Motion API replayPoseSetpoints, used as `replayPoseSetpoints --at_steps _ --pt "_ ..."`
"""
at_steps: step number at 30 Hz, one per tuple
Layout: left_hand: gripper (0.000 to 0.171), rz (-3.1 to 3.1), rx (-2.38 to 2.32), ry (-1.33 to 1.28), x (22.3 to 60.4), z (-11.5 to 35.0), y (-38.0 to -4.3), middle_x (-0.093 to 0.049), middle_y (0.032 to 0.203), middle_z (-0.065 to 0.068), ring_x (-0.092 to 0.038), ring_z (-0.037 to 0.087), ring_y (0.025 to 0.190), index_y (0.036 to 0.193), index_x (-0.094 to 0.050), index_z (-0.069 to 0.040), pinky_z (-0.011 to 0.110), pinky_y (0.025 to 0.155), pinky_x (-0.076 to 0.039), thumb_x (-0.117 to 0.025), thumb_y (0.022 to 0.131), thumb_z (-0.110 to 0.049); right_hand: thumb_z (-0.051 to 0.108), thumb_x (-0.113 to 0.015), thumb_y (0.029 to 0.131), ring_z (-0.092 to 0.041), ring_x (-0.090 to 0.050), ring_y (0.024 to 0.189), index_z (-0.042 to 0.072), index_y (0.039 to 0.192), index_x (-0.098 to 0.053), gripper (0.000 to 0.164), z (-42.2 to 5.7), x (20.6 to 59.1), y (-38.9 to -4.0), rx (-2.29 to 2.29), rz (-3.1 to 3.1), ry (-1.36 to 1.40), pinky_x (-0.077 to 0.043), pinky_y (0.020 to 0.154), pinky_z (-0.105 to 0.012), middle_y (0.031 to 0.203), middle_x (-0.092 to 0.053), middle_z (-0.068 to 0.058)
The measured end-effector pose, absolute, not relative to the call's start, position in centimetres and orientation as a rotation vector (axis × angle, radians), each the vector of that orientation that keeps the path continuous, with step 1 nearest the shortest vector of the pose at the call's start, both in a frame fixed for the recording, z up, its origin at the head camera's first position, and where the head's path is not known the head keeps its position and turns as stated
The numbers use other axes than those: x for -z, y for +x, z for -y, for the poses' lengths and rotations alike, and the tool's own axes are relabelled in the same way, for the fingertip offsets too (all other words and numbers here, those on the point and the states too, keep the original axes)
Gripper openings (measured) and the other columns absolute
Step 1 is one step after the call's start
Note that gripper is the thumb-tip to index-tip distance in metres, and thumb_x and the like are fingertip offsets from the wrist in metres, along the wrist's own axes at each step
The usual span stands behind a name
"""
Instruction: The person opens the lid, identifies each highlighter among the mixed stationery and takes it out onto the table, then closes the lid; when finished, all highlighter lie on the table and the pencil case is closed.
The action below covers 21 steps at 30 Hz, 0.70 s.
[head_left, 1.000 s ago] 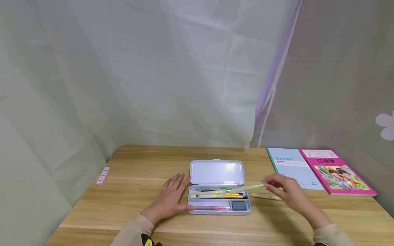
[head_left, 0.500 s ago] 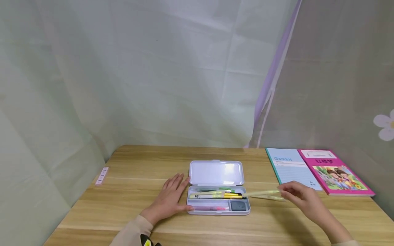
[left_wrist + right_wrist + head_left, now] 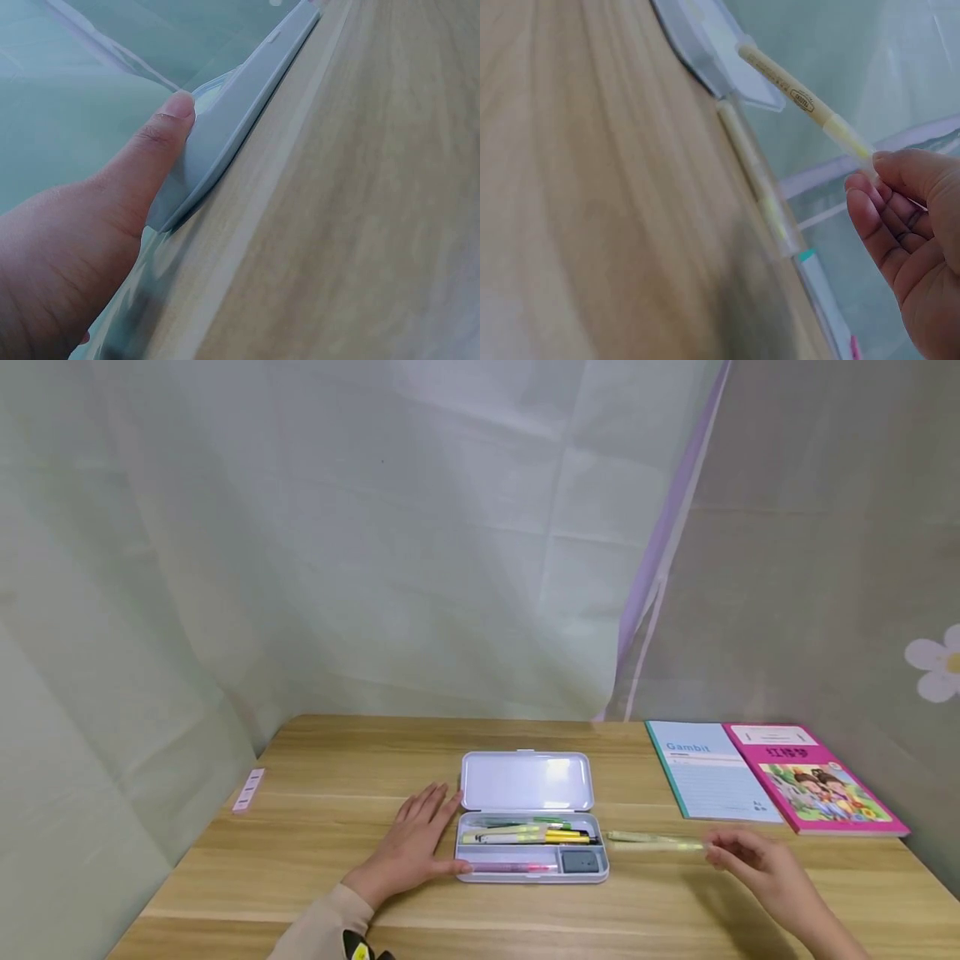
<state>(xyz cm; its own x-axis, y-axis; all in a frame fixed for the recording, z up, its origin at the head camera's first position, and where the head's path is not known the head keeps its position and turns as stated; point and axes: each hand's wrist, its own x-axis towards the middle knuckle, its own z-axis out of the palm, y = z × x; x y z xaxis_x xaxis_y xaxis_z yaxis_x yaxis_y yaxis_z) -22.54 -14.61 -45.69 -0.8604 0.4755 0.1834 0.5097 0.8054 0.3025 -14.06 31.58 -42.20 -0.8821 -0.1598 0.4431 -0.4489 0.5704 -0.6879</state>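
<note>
My right hand (image 3: 753, 867) pinches a pen (image 3: 802, 94) by one end, to the right of the open case (image 3: 498, 878).
A second ago the pen's far tip was over the case; now my hand has moved right and the pen is over the table (image 3: 562, 927), held between thumb and fingertips. In the head view it overlaps a second pen (image 3: 754, 169), which lies on the wood just right of the case; the right wrist view shows the two apart. My left hand (image 3: 408, 847) has stayed put, fingers spread flat on the table, thumb touching the case's near left corner.
</note>
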Motion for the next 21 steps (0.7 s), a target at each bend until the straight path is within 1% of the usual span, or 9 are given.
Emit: replayPoseSetpoints --at_steps 3,8,9,11,15,21 --pt "0.102 2.882 0.525 -0.798 45.7 14.6 -22.6 -0.029 0.155 0.022 -0.022 0.041 0.145 0.15 -0.033 -0.011 0.061 0.115 -0.021 -0.066 0.073 -0.069 -0.007 -0.059 0.089 0.009 -0.062 0.079 -0.011 0.098 -0.064 0.011 -31.8 42.6 -13.8 -1.221 2.505 0.434 -0.052 0.067 -0.01 0.087 -0.07 0.015" --pt "0.103 2.88 0.516 -0.799 45.8 14.6 -22.6 -0.029 0.155 0.022 -0.022 0.041 0.145 0.15 -0.032 -0.011 0.062 0.115 -0.021 -0.066 0.073 -0.069 0.003 -0.059 0.093 0.007 -0.061 0.076 -0.006 0.103 -0.066 0.015 -31.8 43.4 -13.5 -1.219 2.602 0.231 -0.052 0.065 -0.013 0.084 -0.07 0.008" --pt "0.103 2.882 0.511 -0.798 45.8 14.7 -22.6 -0.029 0.155 0.021 -0.022 0.041 0.145 0.15 -0.032 -0.011 0.061 0.115 -0.021 -0.065 0.073 -0.069 0.003 -0.059 0.093 0.006 -0.061 0.076 -0.006 0.104 -0.066 0.016 -31.9 43.7 -13.5 -1.225 2.603 0.217 -0.052 0.065 -0.014 0.084 -0.07 0.007" --pt "0.102 2.885 0.512 -0.798 45.8 14.6 -22.6 -0.029 0.155 0.021 -0.022 0.041 0.145 0.15 -0.032 -0.011 0.061 0.115 -0.021 -0.065 0.073 -0.07 0.003 -0.059 0.093 0.006 -0.06 0.076 -0.005 0.104 -0.067 0.015 -32.0 44.2 -13.5 -1.223 2.596 0.212 -0.051 0.065 -0.013 0.084 -0.07 0.008" --pt "0.102 2.895 0.512 -0.793 45.7 14.6 -22.6 -0.029 0.155 0.021 -0.022 0.041 0.145 0.151 -0.032 -0.012 0.061 0.115 -0.02 -0.065 0.073 -0.07 -0.002 -0.06 0.09 0.007 -0.061 0.076 -0.007 0.101 -0.066 0.013 -32.3 45.0 -13.8 -1.236 2.544 0.28 -0.051 0.065 -0.012 0.084 -0.07 0.011" --pt "0.103 2.906 0.518 -0.788 45.5 14.6 -22.5 -0.028 0.156 0.021 -0.021 0.04 0.146 0.151 -0.031 -0.012 0.061 0.116 -0.02 -0.065 0.073 -0.07 -0.003 -0.06 0.09 0.008 -0.061 0.075 -0.007 0.098 -0.066 0.011 -32.5 45.3 -14.1 -1.241 2.566 0.299 -0.053 0.06 -0.016 0.085 -0.069 0.016"
